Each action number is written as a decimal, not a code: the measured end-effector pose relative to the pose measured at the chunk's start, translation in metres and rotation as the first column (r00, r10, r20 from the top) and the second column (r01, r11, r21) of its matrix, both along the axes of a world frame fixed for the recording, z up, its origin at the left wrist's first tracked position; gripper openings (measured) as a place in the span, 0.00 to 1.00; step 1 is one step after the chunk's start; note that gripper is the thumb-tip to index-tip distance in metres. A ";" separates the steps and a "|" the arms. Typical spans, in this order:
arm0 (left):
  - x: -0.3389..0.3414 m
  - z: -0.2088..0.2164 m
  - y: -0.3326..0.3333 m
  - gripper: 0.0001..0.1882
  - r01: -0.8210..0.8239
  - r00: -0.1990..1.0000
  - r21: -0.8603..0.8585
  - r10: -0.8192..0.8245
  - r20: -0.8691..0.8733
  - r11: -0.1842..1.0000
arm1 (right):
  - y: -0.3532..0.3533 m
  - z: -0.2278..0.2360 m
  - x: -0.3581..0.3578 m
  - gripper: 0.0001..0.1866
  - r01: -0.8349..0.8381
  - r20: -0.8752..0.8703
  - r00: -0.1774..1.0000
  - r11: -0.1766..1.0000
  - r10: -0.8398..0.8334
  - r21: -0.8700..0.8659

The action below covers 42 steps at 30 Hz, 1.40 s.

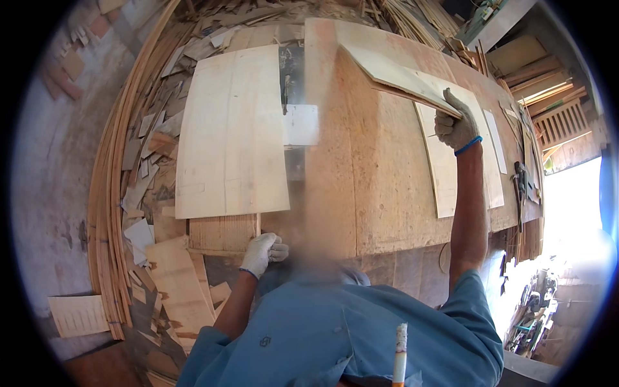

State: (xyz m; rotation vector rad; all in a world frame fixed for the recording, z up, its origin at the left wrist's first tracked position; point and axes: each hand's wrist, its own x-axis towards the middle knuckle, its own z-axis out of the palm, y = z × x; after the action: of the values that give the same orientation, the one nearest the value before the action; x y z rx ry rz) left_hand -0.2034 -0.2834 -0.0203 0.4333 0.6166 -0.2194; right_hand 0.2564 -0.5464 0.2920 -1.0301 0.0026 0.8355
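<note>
Honestly looks sketchy: right hand (455,126) pinching lifted veneer sheet (393,76) by one far corner, left hand (261,253) curled round thin strip (258,224) near body. Could crack or flop from sagging.

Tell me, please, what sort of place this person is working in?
Most likely a woodworking or veneer workshop. The gloved right hand lifts a thin wooden sheet off a big board table, another pale sheet lies alongside, and offcuts and curved strips litter the floor.
</note>
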 end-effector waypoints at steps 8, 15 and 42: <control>0.018 0.028 -0.003 0.16 0.040 0.997 0.411 -0.011 -0.073 0.911 | -0.003 -0.007 -0.003 0.25 0.009 0.137 0.991 0.998 0.000 -0.059; 0.038 0.025 -0.010 0.15 0.080 0.994 0.423 -0.043 -0.097 0.903 | -0.003 -0.011 -0.006 0.23 -0.009 0.099 0.995 1.000 0.007 0.029; -0.061 -0.036 0.275 0.39 0.658 0.629 0.709 0.702 -0.334 -0.253 | 0.032 -0.275 -0.110 0.29 0.485 0.456 0.874 0.316 -0.165 -0.815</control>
State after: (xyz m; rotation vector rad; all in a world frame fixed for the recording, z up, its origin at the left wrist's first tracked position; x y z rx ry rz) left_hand -0.2648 -0.0085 -0.0559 2.2640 1.8170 0.3639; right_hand 0.1467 -0.5149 0.0169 -2.1549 0.4847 0.1945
